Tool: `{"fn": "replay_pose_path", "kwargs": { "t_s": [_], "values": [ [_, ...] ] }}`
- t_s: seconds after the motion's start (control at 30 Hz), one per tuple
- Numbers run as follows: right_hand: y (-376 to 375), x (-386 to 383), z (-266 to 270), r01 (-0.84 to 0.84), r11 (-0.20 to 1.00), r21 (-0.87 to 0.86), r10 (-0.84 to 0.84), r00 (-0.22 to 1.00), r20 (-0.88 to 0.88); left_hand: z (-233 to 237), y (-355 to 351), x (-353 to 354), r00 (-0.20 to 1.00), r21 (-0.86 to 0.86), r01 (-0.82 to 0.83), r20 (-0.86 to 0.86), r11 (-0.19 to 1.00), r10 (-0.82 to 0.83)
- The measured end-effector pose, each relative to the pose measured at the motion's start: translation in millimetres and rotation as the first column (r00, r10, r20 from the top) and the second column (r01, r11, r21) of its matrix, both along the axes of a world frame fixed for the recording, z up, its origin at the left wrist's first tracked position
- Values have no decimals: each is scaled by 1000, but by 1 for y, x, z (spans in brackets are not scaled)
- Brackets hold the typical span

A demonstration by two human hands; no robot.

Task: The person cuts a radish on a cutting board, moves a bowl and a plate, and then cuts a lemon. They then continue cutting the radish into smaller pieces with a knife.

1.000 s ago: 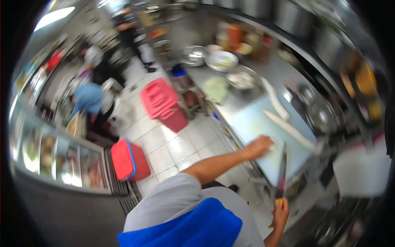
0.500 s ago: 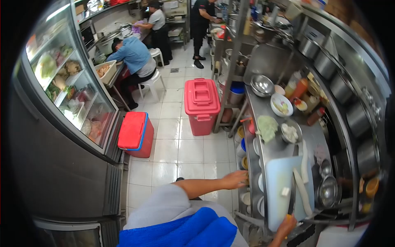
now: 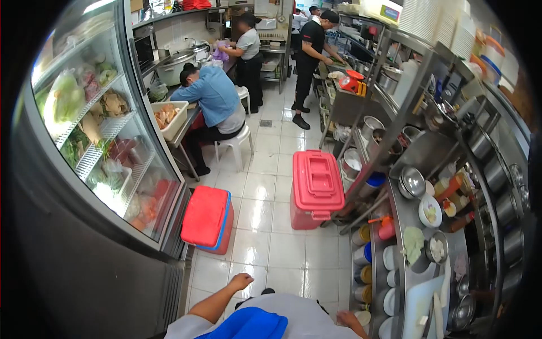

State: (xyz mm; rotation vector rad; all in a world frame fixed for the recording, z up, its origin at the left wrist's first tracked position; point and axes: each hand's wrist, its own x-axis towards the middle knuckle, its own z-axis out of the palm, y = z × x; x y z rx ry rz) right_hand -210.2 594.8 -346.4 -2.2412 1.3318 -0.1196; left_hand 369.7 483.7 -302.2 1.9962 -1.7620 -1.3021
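Observation:
My left hand (image 3: pixel 241 281) hangs over the tiled floor, away from the counter, with loosely bent fingers and no object visible in it. My right hand (image 3: pixel 351 321) is low beside the shelf edge, left of the cutting board (image 3: pixel 416 302), fingers loosely apart and nothing visible in them. Long white vegetable pieces (image 3: pixel 437 313) and a small white piece (image 3: pixel 423 320) lie on the board. Behind it are a green leaf (image 3: pixel 413 244), a metal bowl of white pieces (image 3: pixel 436 248) and a white bowl (image 3: pixel 430 211).
A red cooler (image 3: pixel 206 217) and a lidded red bin (image 3: pixel 317 189) stand on the floor. A glass-door fridge (image 3: pixel 107 135) is at left. One person (image 3: pixel 212 96) sits bent over a table; another (image 3: pixel 311 56) stands at a counter. Metal shelving lines the right.
My right hand has left the knife and board and moved left. My left hand has moved left, away from the shelf. The view has shifted, putting the counter lower and farther right.

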Motion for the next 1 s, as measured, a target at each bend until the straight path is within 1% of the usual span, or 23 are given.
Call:
{"fn": "replay_pose_path", "kwargs": {
  "t_s": [0.03, 0.07, 0.13, 0.2, 0.27, 0.33, 0.4, 0.43, 0.5, 0.53, 0.57, 0.6, 0.63, 0.67, 0.7, 0.73, 0.77, 0.8, 0.83, 0.87, 0.9, 0.97, 1.0],
  "values": [
    [9, -7, 15, 229, 873, 431, -232, 972, -47, 4, -20, -5, 999, -4, -7, -53, 1000, 7],
    [11, -9, 30, 328, 761, 560, -294, 943, -153, 9, -44, -12, 994, -7, -15, -107, 1000, 14],
    [8, -10, 51, 427, 643, 637, -330, 904, -273, 14, -101, -26, 984, -101, 45, -168, 994, -61],
    [-11, -3, 63, 462, 588, 664, -328, 887, -326, 29, -165, -41, 976, -149, 86, -187, 985, -114],
    [-46, 7, 63, 462, 577, 673, -312, 887, -341, 50, -232, -48, 943, -197, 104, -291, 975, -159],
    [-93, 17, 54, 441, 592, 674, -290, 898, -332, 69, -292, -44, 941, -226, 64, -309, 972, -134],
    [-153, 23, 35, 358, 682, 638, -227, 933, -280, 76, -338, -32, 935, -250, 30, -335, 968, -115],
    [-191, 27, 24, 253, 769, 587, -145, 963, -226, 79, -358, -14, 942, -260, 0, -324, 966, -87],
    [-282, 41, 7, -90, 951, 296, 116, 991, -72, 63, -391, 35, 959, -268, -84, -282, 960, 5],
    [-333, 58, 1, 319, 651, 689, -470, 882, 35, 45, -393, 69, 966, -260, -135, -249, 956, 68],
    [-403, 83, -21, 97, 957, 275, 39, 891, -452, 33, -392, 102, 953, -86, -238, -214, 967, 215],
    [-468, 110, -11, 473, 776, 417, -330, 868, -370, 32, -384, 140, 963, -64, -228, -160, 971, 216],
    [-520, 155, 40, 431, 810, 398, -566, 751, 338, 33, -367, 170, 915, 79, -388, -87, 918, 394],
    [-580, 185, 60, 477, 832, 285, -539, 816, 208, -24, -337, 209, 776, 62, -624, -74, 779, 627],
    [-644, 205, 46, 475, 808, 349, -556, 811, 182, -56, -304, 243, 745, 15, -660, 143, 751, 652],
    [-698, 232, 53, 429, 902, 50, -432, 895, 111, -56, -279, 269, 756, 94, -123, 653, 988, 33],
    [-748, 268, 85, 398, 900, 176, -431, 873, 230, -46, -264, 271, 690, 303, -137, 713, 943, -129],
    [-794, 299, 92, 402, 869, 288, -481, 824, 299, -55, -255, 259, 453, -179, -201, 855, 963, 253],
    [-837, 333, 114, 367, 888, 278, -453, 803, 386, -35, -223, 276, 744, 222, -518, 594, 826, 307],
    [-868, 363, 130, 336, 902, 271, -428, 773, 468, -31, -224, 277, 757, 349, -602, 535, 718, 375],
    [-893, 387, 130, 339, 902, 267, -429, 771, 470, -30, -244, 278, 764, 386, -612, 513, 690, 391],
    [-951, 429, 132, 211, 870, 446, -457, 687, 565, -35, -298, 281, 798, 441, -586, 462, 680, 388],
    [-975, 439, 121, 210, 913, 349, -369, 790, 490, -40, -329, 282, 822, 458, -555, 430, 694, 374]
  ]
}}
